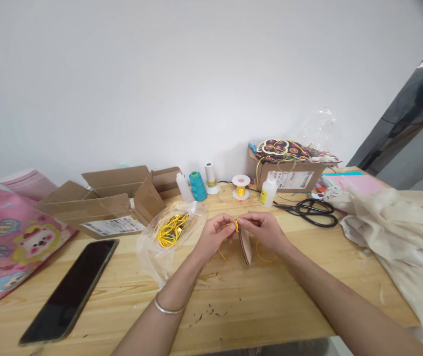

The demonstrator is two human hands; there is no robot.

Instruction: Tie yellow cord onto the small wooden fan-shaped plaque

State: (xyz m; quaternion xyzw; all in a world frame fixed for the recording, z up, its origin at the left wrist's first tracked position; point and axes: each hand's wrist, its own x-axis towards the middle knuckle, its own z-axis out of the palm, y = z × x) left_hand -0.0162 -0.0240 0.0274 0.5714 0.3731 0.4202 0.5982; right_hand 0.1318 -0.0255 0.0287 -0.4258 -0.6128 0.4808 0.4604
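Observation:
Above the wooden table, my left hand [217,234] pinches a yellow cord [237,225] near its knotted part. My right hand [264,229] is closed on the same cord from the other side, close against my left fingertips. A flat brown cardboard piece [246,246] hangs or stands just below the fingers, tilted, its upper end partly hidden by my right hand. Loose cord ends curve down on both sides of it. Whether the fingers also grip the cardboard is hard to tell.
Left of my hands lie a plastic bag of yellow cord [172,230], a phone [71,289] and an open box [102,210]. Behind stand a teal thread cone [197,186], a spool [240,188] and a bottle [268,192]. Black scissors [310,211] and cream cloth [393,237] lie right.

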